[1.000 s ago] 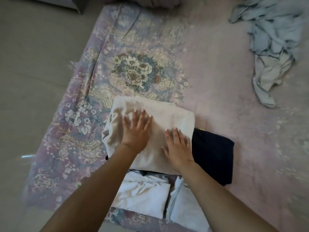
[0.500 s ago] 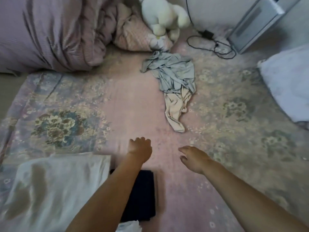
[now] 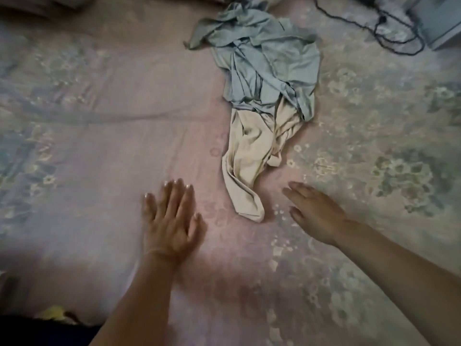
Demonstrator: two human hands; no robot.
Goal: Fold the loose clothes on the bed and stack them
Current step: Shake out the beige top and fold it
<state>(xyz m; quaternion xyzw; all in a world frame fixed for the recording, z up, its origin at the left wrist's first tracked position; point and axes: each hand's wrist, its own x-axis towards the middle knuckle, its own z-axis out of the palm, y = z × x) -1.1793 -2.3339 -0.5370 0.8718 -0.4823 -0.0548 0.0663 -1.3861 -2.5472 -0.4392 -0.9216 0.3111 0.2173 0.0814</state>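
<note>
A loose pile lies on the pink floral bed sheet. Its upper part is a crumpled grey-blue garment; a cream garment trails out from under it toward me. My left hand is flat and open, fingers spread, just left of the cream garment's near tip. My right hand is open with fingers extended, just right of that tip. Neither hand touches the clothes. A dark folded item shows at the bottom left corner.
A black cable loops on the sheet at the top right, beside a pale box-like object. A bunched quilt edge shows at the top left.
My hands left the folded cream piece on the stack and reached forward across the bed. The view swung to the loose pile, which now sits close between my two open hands.
</note>
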